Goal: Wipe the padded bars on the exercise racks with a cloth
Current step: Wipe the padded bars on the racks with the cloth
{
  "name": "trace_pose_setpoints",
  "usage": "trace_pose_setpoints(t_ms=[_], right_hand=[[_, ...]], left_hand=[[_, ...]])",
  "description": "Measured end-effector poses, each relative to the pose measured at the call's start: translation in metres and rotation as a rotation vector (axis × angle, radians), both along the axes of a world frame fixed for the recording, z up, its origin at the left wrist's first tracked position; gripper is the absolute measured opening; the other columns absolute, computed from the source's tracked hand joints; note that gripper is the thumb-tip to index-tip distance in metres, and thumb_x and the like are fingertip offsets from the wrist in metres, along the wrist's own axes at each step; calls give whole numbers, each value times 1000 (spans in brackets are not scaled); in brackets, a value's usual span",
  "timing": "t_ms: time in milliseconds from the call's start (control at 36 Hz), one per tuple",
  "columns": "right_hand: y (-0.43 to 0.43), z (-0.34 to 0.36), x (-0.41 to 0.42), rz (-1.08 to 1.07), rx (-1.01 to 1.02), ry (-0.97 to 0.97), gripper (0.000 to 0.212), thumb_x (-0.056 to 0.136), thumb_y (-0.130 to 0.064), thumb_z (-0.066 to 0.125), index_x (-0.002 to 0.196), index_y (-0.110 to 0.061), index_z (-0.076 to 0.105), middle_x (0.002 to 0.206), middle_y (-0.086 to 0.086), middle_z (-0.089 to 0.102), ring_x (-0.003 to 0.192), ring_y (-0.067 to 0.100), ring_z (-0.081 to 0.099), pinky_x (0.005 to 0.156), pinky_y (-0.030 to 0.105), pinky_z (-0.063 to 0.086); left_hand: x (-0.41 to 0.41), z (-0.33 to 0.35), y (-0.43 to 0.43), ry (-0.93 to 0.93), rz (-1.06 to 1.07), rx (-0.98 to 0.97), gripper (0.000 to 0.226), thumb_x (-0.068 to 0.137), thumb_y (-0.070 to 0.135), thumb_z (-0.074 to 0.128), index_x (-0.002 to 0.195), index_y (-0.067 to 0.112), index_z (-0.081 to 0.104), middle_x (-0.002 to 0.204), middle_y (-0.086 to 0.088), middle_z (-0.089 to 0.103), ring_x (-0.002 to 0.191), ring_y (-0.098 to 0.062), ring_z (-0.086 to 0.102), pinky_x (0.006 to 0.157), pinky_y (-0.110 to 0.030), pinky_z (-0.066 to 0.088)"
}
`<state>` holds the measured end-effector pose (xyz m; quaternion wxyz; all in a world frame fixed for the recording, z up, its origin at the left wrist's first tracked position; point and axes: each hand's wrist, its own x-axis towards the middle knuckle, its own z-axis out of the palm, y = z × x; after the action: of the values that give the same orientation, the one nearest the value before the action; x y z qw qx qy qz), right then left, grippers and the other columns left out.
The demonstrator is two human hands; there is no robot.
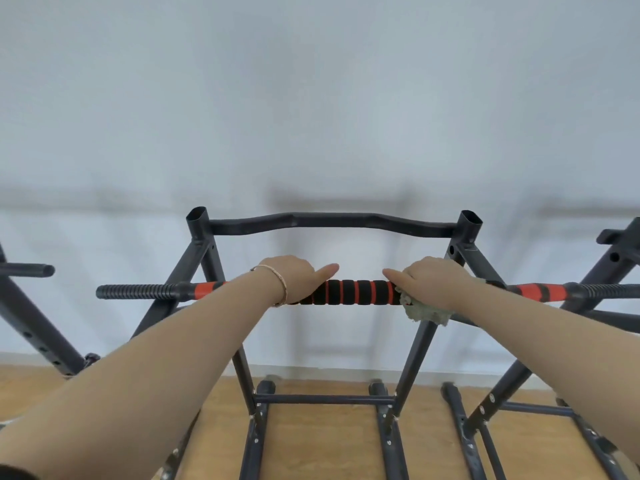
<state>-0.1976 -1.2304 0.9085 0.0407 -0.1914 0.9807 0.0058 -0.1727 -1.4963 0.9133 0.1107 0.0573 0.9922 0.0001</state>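
Note:
A black padded bar with orange rings (pixel 356 292) runs level across the middle rack (pixel 329 221), about chest high in front of me. My left hand (pixel 294 277) grips the bar's left part, its thumb lying along the top. My right hand (pixel 433 282) grips the bar's right part through a pale green cloth (pixel 424 311); the cloth wraps the bar and hangs out below my palm. A bracelet sits on my left wrist. The padding under both hands is hidden.
A second dark rack (pixel 540 386) stands close on the right, and part of a third (pixel 31 317) on the left. Ribbed black end grips (pixel 135 292) stick out sideways. A pale wall rises behind, and the rack feet stand on a wooden floor (pixel 322 441).

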Motion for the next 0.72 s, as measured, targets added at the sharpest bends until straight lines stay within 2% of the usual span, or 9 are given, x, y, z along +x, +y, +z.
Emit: trace_pose_setpoints(t_ms=[83,139,222,306,389,472,583,667,722], right_hand=[[9,-13,7,239,249,295,49,93,-56,27,112,-21,56,75,-7,62,64,14,59,52,25,35],[8,-17,10,267,291,353,35,94,-38,53,123,-20,47,83,-6,60,69,17,60,54,26,44],[-3,-17,12,226,237,336,29,90,-29,61,115,-18,52,82,-3,60,69,19,60,56,29,49],[-6,-22,9,180,145,353,29,76,-26,74,97,-15,57,68,-3,58,53,18,54,46,29,48],[-9,-21,2,146,101,304,17,94,-31,55,90,-15,52,69,-1,59,57,22,53,53,31,48],[-22,-6,-10,-85,-93,-36,46,104,-38,23,75,-13,48,72,3,56,67,21,51,65,35,44],[-37,8,-16,-171,-218,-346,29,103,-18,32,82,-9,51,79,5,54,69,19,46,65,29,38],[-38,13,-14,-172,-292,-382,29,101,-18,34,81,-9,53,75,4,55,66,19,47,62,29,38],[-37,10,-16,-188,-347,-333,33,100,-25,34,76,-10,52,74,6,56,66,22,49,66,34,41]], left_hand=[[3,-7,-1,24,-99,-120,29,100,38,33,120,21,45,77,-6,65,66,-25,65,70,-36,55],[4,-14,-3,154,-157,-168,32,100,36,26,113,19,50,74,-4,58,60,-22,56,60,-32,49],[4,-17,-6,265,-156,-163,53,101,43,14,85,16,57,67,-2,56,54,-20,50,56,-29,43],[8,-18,-8,338,-160,-166,45,102,38,19,68,21,42,65,-1,56,56,-21,53,60,-32,49],[12,-19,-7,407,-146,-180,35,102,33,25,71,22,38,65,0,56,59,-21,58,60,-33,51],[19,-27,-4,462,-126,-241,30,101,35,26,81,19,41,63,4,53,57,-20,58,55,-29,48],[25,-37,-4,474,-86,-274,35,99,37,25,90,19,53,60,7,45,53,-16,53,52,-26,45],[15,-24,-8,346,-116,-127,13,99,33,39,102,20,41,69,2,50,61,-19,55,57,-32,50],[3,-9,-15,162,-49,-4,30,100,43,28,98,18,45,74,-1,55,65,-21,54,67,-35,52]])
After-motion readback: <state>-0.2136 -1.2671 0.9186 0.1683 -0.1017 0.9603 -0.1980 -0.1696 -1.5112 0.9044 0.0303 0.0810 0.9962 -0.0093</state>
